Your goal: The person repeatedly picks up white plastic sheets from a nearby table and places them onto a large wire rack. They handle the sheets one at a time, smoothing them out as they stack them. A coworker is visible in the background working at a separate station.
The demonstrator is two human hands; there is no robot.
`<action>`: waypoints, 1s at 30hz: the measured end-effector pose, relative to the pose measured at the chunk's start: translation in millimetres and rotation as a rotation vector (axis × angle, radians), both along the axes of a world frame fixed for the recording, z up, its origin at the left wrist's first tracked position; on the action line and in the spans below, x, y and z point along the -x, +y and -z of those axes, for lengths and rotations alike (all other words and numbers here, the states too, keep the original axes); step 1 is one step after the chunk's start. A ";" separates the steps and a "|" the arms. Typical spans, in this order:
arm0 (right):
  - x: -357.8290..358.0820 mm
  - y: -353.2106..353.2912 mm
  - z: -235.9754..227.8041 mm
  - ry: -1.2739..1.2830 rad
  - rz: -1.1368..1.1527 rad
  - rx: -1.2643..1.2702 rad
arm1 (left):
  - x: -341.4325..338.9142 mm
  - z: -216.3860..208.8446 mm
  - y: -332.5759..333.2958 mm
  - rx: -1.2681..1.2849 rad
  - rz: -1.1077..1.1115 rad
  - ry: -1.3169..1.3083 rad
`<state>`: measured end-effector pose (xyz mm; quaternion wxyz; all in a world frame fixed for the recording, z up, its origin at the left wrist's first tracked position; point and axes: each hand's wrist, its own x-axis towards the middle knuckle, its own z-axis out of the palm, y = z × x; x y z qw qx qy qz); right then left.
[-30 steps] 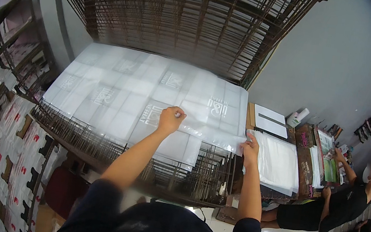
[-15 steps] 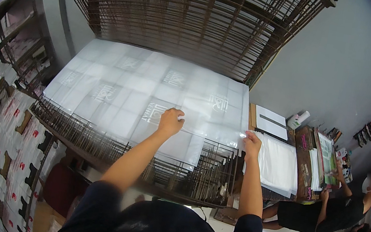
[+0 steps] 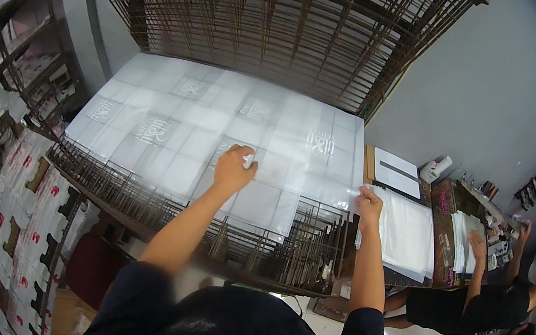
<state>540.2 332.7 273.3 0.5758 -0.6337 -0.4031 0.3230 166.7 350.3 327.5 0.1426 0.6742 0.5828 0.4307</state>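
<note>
Translucent plastic sheets [image 3: 205, 127] with white printing lie overlapping across a wire drying rack [image 3: 308, 243] in front of me. My left hand [image 3: 235, 169] is over the near middle of the sheets. Its fingers are curled together, with a whitish bit showing between thumb and forefinger; what they hold is not clear. At the right near corner of the sheets, my right hand [image 3: 369, 207] pinches a sheet's edge between thumb and fingers. Beside that hand is a stack of white translucent plastic sheets [image 3: 403, 236].
More wire rack frames [image 3: 255, 20] stand tilted up behind the sheets. At right, a co-worker in dark clothes [image 3: 454, 310] reaches over a wooden work table [image 3: 443, 208]. A white board [image 3: 400, 173] lies beyond the stack. Plastic-wrapped stacks [image 3: 7, 198] stand at left.
My left hand has shifted left and slightly away from me. My right hand stays at the sheet corner, slightly further right. The co-worker's hands have moved, and the green sheet there is gone from view.
</note>
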 end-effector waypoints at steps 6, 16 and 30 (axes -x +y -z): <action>-0.7 -3.6 -1.3 -0.034 -0.029 0.006 | 25.4 -32.0 -2.8 -0.014 -0.108 -0.048; -7.0 -4.8 3.5 -0.119 -0.056 -0.090 | 15.8 -75.8 -7.4 -0.117 -0.095 -0.085; -157.5 -144.5 129.3 0.707 0.476 0.006 | -50.0 -330.3 40.8 -1.092 -0.052 0.427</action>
